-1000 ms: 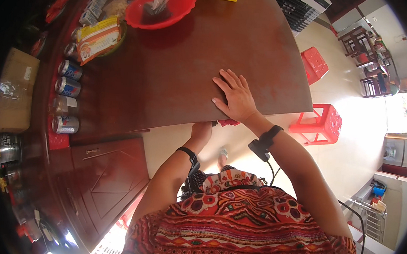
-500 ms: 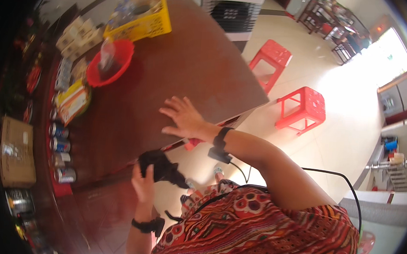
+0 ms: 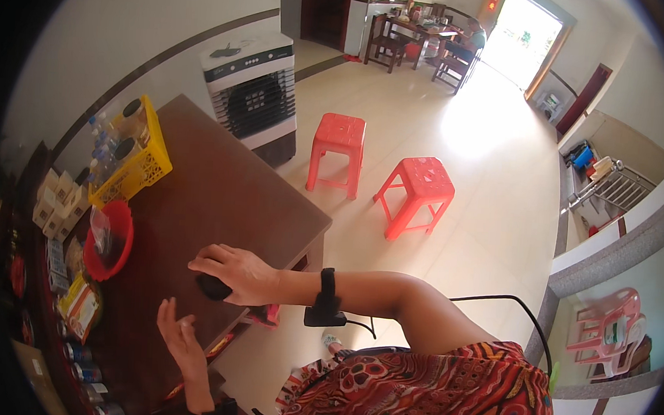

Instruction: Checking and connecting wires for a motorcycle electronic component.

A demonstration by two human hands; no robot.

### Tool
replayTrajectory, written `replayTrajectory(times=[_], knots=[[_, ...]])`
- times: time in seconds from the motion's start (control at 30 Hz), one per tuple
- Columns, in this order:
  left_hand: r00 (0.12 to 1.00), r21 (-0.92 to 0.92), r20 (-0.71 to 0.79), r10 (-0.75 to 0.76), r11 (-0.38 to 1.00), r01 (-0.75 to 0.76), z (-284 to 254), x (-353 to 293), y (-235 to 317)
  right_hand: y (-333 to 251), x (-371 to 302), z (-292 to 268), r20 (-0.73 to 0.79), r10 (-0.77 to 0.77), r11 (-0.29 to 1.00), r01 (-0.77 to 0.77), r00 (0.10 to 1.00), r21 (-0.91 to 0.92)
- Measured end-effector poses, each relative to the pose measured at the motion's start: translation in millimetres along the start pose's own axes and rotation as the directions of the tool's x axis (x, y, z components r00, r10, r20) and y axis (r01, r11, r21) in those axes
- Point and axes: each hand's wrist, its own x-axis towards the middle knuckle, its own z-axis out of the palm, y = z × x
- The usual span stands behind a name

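Note:
Above the dark brown table [image 3: 220, 170], my right hand [image 3: 246, 277] is closed over a black bundle [image 3: 213, 286], which looks like soft crumpled cloth. Only part of the bundle shows below the fingers. Beside it, closer to me, my left hand [image 3: 182, 340] is raised by the table's near side, its fingers apart and holding nothing that I can see. Both wrists wear black bands, and a cable trails from the right one [image 3: 326, 298].
Along the table's left side are a red basin [image 3: 109, 241], a yellow crate [image 3: 146, 169] of bottles, and several cans [image 3: 82, 372]. Two red stools [image 3: 339, 143] stand on the floor, near an air cooler [image 3: 255, 100]. A person [image 3: 475, 35] sits at a far table.
The black bundle has passed from my left hand to my right hand, which was open and is now closed on it. My view has swung up and rightward.

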Motion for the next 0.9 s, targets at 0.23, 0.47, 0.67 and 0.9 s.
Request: replayTrajectory(times=[0.23,0.47,0.67,0.9], knots=[[0.995,0.735,0.085,-0.056,0.678,-0.024,27.2,6.8,-94.9,37.3,-49.4,56.9,0.434,0.044,0.882,0.169,0.9,-0.44],[0.98,0.72,0.102,-0.17,0.693,0.045,23.3,0.2,-70.6,101.2,-96.2,-6.8,0.235,0.158,0.842,-0.007,0.959,-0.539],[0.985,0.701,0.11,-0.136,0.712,0.02,26.8,6.8,-75.8,146.7,-123.8,-69.3,0.075,0.373,0.804,-0.282,0.925,-0.524],[0.985,0.703,0.1,-0.138,0.711,0.028,15.0,2.7,-70.9,166.6,-146.8,-120.6,-0.067,0.592,0.803,-0.58,0.803,0.133]])
